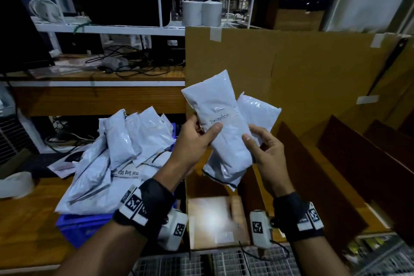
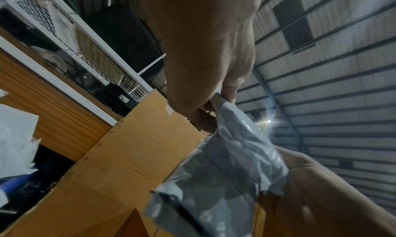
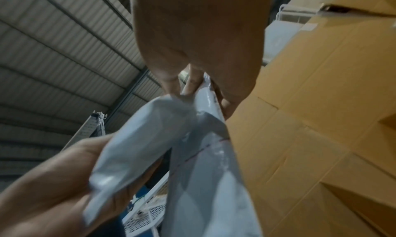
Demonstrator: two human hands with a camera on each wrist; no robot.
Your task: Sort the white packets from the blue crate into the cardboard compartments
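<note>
Wrist-worn cameras [image 1: 172, 228], foreground. Wooden bench [image 1: 26, 215]; blue crate [image 1: 78, 226] heaped with white packets [image 1: 116, 152]; cardboard compartments [image 1: 298, 163] on the right. Left hand [image 1: 192, 141] pinches packet marked "Exception" [image 1: 224, 127]; right hand [image 1: 266, 152] grips second packet [image 1: 259, 112] behind, above compartments.

Compartments [image 1: 218, 222] open above; dividers [image 1: 313, 177] between

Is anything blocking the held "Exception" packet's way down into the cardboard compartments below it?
Nothing visible does. Left hand and right hand hold the packet marked "Exception", a second packet behind it, directly above the open-topped cardboard compartments; only air lies between.
</note>
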